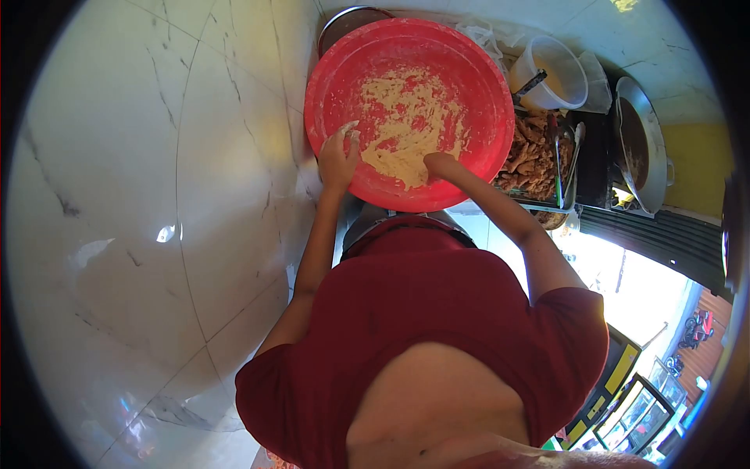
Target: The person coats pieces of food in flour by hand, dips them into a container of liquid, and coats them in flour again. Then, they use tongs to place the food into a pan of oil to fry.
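Observation:
A wide red plastic basin point(488, 86) sits in front of my body, with pale, crumbly dough point(414, 117) spread over its bottom and smears of flour up its sides. At the basin's near left side is my left hand point(340, 156), its floury fingers curved and apart, holding nothing. My right hand point(444, 166) is closed and pressed into the near right edge of the dough. Its fingertips are hidden in the mixture.
Right of the basin, a tray of brown meat-like pieces point(535, 160) holds tongs point(576, 148). Behind it is a translucent tub point(558, 74) with a dark handle across it. A metal pan of dark liquid point(637, 148) stands farther right. A tiled wall point(195, 195) rises at left.

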`<state>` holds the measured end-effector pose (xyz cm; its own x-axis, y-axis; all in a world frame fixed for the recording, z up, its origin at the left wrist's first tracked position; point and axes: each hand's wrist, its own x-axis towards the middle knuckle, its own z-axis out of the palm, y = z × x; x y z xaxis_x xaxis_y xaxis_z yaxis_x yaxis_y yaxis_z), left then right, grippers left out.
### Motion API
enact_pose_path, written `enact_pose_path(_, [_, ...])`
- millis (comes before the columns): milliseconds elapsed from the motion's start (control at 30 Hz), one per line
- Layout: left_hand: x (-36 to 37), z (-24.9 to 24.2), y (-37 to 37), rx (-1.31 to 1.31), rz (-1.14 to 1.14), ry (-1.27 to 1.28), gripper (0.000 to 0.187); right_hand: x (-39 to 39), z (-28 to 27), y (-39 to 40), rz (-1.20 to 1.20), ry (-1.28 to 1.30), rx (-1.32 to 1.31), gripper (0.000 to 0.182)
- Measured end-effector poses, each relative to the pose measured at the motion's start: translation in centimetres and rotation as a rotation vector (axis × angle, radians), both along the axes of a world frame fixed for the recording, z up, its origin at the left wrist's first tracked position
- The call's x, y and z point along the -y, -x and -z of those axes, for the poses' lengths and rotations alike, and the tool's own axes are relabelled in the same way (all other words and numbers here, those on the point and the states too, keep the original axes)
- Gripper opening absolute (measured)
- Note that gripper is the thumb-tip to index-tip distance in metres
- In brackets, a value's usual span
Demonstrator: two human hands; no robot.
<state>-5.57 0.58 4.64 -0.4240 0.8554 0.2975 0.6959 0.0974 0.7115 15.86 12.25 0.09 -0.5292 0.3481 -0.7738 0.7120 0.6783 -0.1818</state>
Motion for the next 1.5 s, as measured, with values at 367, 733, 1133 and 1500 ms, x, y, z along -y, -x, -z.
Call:
enact_pose_path(367, [0.1,-0.1,-0.1,0.039,0.015,0.035,0.025,-7.2,3.6,-1.6,0.059,0.334,-0.451,0.018])
enact_pose_path(733, [-0.1,-0.5,-0.2,0.025,0.025,0.017,0.023,-6.1,5.8,3.4,0.410,0.390,-0.548,0.019])
enact_pose_path(1133, [-0.2,-0.4,-0.1,0.020,-0.013,0.000,0.023,-4.7,8.8,3.9,0.300,0.049,-0.780,0.025])
enact_pose_path(1500, [-0.1,-0.7,-0.1,0.025,-0.021,0.040,0.025,-5.6,7.9,9.0,0.448,-0.041,-0.951,0.017])
